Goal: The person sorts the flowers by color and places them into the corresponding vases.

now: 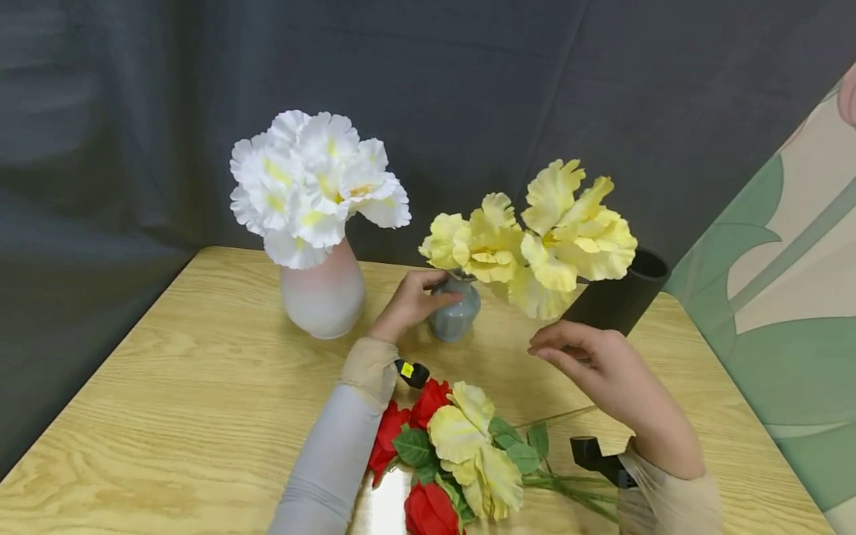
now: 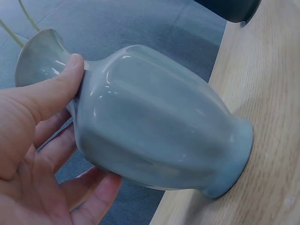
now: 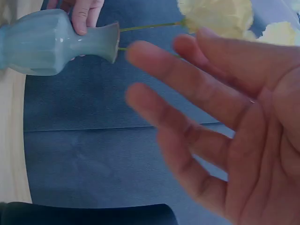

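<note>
Thumb and fingers of the left hand (image 1: 417, 301) pinch the neck of a small blue-grey vase (image 1: 455, 316); the right hand (image 1: 602, 371) holds nothing, its fingers parted and loosely bent.
The vase stands upright on the wood-grain table (image 1: 167, 386), glossy and softly ribbed, its flared lip mostly hidden from the head view by ruffled yellow flowers (image 1: 568, 238); the right fingers, blurred in their wrist view, cover part of the thin stems (image 3: 150, 27). Beyond the right hand leans a dark cylinder (image 1: 605, 305), partly masked. White blooms (image 1: 301, 178) hide the mouth of a pink-to-white vase (image 1: 324, 297). Nearer, the bottom edge crops red flowers (image 1: 428, 509).
</note>
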